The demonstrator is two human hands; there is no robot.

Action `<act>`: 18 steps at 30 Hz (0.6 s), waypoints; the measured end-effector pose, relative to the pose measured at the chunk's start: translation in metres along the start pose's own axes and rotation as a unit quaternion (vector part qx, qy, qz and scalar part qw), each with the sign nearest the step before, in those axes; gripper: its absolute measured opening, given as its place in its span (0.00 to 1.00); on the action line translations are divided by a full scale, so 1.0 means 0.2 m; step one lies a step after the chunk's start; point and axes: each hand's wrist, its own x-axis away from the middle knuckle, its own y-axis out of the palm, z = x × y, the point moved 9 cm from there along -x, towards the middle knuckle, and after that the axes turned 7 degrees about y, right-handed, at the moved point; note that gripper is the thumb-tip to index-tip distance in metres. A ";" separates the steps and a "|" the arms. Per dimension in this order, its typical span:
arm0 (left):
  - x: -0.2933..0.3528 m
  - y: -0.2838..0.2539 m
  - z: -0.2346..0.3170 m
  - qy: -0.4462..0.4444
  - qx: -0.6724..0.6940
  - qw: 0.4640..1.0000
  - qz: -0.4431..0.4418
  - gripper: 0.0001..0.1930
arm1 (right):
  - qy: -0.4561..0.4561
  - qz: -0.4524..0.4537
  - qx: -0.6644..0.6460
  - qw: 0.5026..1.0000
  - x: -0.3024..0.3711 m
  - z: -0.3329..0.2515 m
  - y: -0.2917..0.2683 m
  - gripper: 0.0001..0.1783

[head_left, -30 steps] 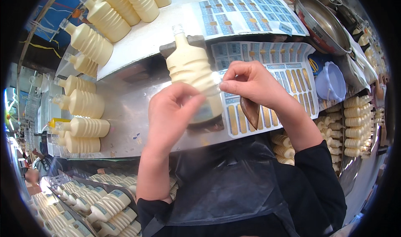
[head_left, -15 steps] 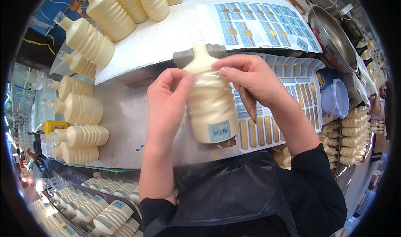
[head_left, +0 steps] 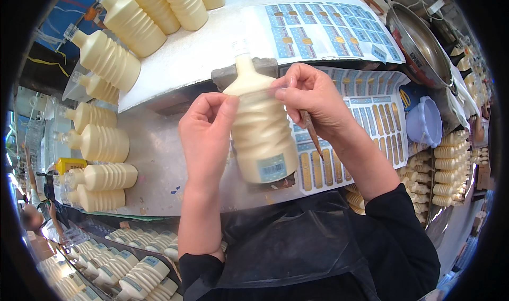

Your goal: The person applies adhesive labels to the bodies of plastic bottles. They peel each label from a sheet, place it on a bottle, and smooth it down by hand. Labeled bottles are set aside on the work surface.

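A cream bottle (head_left: 262, 136) with wavy ribs lies in front of me, its neck away from me on a grey block (head_left: 225, 77). A blue barcode label (head_left: 272, 168) sits near its base. Across the bottle's shoulder runs a thin clear strip (head_left: 255, 96), faint to see. My left hand (head_left: 207, 123) pinches the strip's left end between thumb and fingertips. At its right end, my right hand (head_left: 310, 94) pinches with thumb and forefinger. A brown pointed tool (head_left: 313, 135) is also tucked in my right hand, its tip toward me.
Label sheets lie right of the bottle (head_left: 366, 110) and on the white raised shelf (head_left: 185, 62) behind. Cream bottles (head_left: 106, 144) line the left; labelled ones (head_left: 143, 274) fill the lower left. A lilac bucket (head_left: 424, 122) and a metal pan (head_left: 419, 46) stand right. A person (head_left: 40, 219) shows far left.
The bottle's neck end has tilted slightly left. My left hand has shifted a little left and the right fingers have curled in more. A person has come into view at the far left.
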 end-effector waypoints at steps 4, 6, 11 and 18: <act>0.01 0.00 0.02 -0.006 -0.051 0.999 -0.003 0.08 | -0.048 0.021 0.060 0.997 0.03 -0.05 0.02 0.12; 0.00 -0.02 0.03 0.026 -0.044 0.997 0.050 0.10 | -0.116 0.029 0.184 0.976 0.09 -0.14 0.07 0.11; 0.02 0.01 0.12 0.059 0.012 0.998 0.015 0.13 | -0.246 0.012 0.413 0.877 0.22 -0.29 0.22 0.11; 0.12 0.05 0.18 0.048 0.120 0.991 -0.023 0.12 | -0.097 0.015 0.225 0.969 0.20 -0.18 0.09 0.23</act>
